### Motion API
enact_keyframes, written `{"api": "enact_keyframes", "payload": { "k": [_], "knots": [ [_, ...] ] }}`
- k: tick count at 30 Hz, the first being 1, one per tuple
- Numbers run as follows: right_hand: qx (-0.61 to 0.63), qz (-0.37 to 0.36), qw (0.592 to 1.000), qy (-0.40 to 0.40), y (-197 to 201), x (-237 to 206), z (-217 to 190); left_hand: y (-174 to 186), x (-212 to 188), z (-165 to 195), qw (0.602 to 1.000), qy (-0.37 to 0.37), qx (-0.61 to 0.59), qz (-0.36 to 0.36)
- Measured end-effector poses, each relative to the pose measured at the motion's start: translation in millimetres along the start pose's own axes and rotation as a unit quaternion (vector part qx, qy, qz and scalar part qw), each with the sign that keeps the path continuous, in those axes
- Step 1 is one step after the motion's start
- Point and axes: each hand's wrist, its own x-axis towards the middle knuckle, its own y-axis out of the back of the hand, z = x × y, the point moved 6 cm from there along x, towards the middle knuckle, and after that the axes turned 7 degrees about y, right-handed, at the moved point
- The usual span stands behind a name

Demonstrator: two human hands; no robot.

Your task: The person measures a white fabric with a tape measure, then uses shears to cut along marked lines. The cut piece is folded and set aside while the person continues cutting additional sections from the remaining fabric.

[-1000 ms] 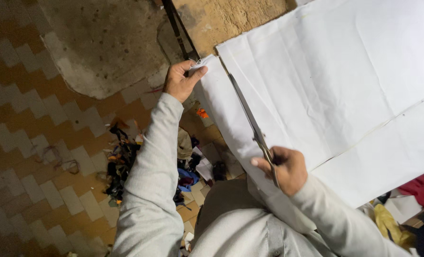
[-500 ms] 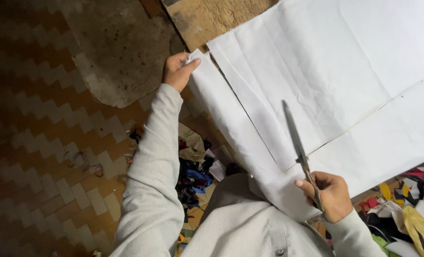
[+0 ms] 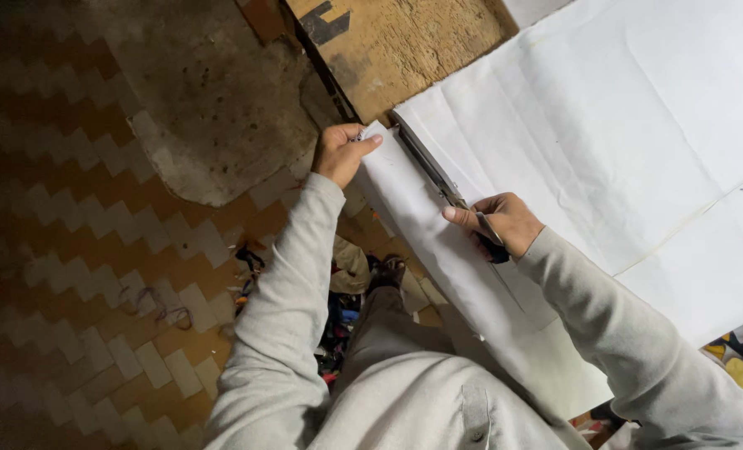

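Observation:
White fabric (image 3: 605, 142) lies spread over a wooden table (image 3: 405, 50). My left hand (image 3: 340, 152) pinches the corner of a strip of the fabric (image 3: 405, 208) that hangs over the table's edge. My right hand (image 3: 498, 223) grips the handles of long dark scissors (image 3: 428, 160). The blades lie along the fabric and point toward the held corner, their tip close to my left hand. Both arms wear light grey sleeves.
Below the table edge, coloured cloth scraps (image 3: 346, 308) litter a floor of brown and cream zigzag tiles (image 3: 96, 275) with a worn grey patch (image 3: 205, 108). More scraps (image 3: 738, 358) show at the lower right.
My right hand has moved the scissors up along the fabric's edge toward my left hand. The view has shifted as well.

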Motion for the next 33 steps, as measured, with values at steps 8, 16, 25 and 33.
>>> {"api": "enact_keyframes", "payload": {
  "k": [8, 16, 25, 33],
  "knots": [
    [0.002, 0.028, 0.999, -0.026, -19, 21, -15, 17, 4, 13, 0.999, 0.013, 0.035, 0.001],
    [-0.097, 0.238, 0.953, 0.160, -3, -81, 8, -26, -67, 39, 0.957, -0.017, 0.246, -0.153],
    [0.181, 0.405, 0.894, 0.061, 53, -254, 209, -270, -219, 50, 0.727, 0.052, 0.045, -0.683],
    [0.413, 0.487, 0.748, 0.179, 49, -333, 258, -462, -294, 27, 0.651, 0.324, -0.379, -0.572]
  ]
}}
